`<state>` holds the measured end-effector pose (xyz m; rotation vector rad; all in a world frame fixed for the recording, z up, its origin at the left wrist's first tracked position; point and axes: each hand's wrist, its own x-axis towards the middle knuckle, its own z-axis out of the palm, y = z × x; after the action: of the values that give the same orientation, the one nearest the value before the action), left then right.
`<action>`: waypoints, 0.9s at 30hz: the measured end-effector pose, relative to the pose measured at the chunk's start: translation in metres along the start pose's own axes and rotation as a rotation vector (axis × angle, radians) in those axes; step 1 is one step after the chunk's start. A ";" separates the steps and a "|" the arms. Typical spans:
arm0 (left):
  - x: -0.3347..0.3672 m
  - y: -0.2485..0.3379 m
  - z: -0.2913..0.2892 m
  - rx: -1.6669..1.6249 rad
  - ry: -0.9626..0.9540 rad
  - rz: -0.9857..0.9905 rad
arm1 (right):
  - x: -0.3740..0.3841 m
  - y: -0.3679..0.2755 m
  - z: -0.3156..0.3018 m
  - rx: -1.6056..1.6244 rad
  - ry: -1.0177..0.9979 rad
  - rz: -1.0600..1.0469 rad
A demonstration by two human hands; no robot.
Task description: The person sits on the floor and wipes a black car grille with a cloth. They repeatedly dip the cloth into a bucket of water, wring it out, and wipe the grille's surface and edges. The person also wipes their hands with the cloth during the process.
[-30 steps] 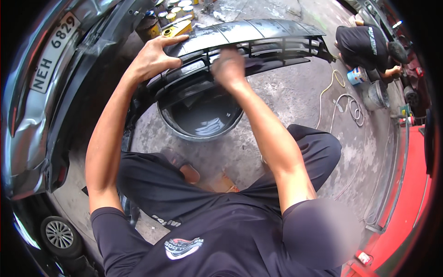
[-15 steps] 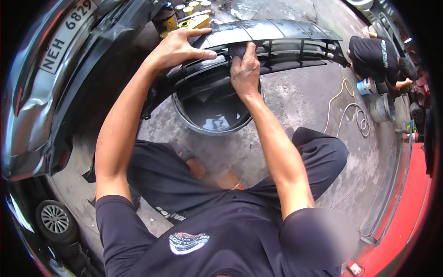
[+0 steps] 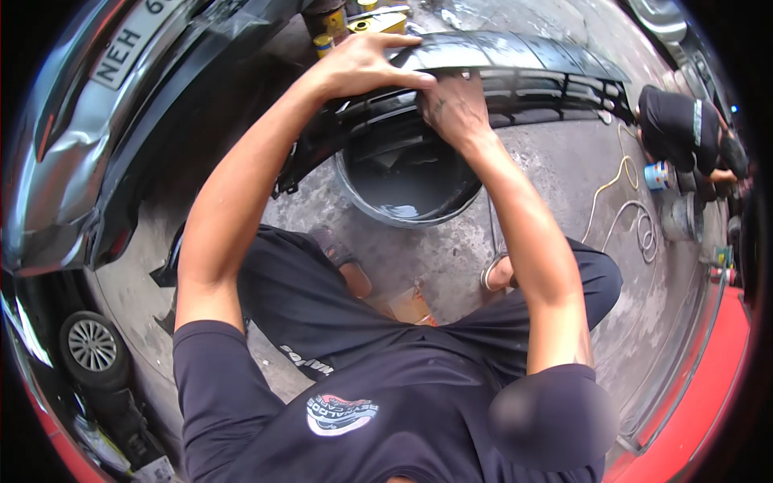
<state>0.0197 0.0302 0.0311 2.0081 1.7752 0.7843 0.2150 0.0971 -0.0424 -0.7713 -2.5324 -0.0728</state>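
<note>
A long black slatted car grille [image 3: 539, 83] with a glossy upper edge lies across the far side in front of me. My left hand [image 3: 366, 68] grips its left part, the fingers over the top edge and the thumb along the front. Just right of that thumb, my right hand [image 3: 457, 109] is closed with its fingertips tucked under the glossy edge, against the slats. The dark cloth seen in it a moment earlier is now hidden behind the hand. Below the grille stands a round black tub [image 3: 403, 221] of murky water.
A dented grey car bumper [image 3: 68, 173] rises at the left, with a wheel [image 3: 93, 346] below it. Paint cans [image 3: 324, 42] stand at the back. A bent-over person [image 3: 680, 121], a bucket [image 3: 681, 216], a hose [image 3: 640, 229] and a red car panel [image 3: 708, 366] are at the right.
My right hand has turned and shifted along the slats, with the cloth dropping out of sight. My left hand keeps its grip on the grille. The whole view has swung slightly.
</note>
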 end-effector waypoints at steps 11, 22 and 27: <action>0.006 -0.003 0.003 -0.075 -0.032 -0.091 | -0.028 -0.103 0.013 0.593 0.406 -0.121; -0.003 0.013 0.005 0.053 0.038 0.019 | -0.038 -0.015 -0.003 -0.049 0.086 -0.088; -0.004 0.031 0.012 0.233 0.102 0.046 | -0.026 -0.059 0.021 0.187 0.057 -0.057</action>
<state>0.0518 0.0230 0.0394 2.1986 1.9640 0.7344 0.1929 0.0385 -0.0676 -0.6144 -2.4650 0.1196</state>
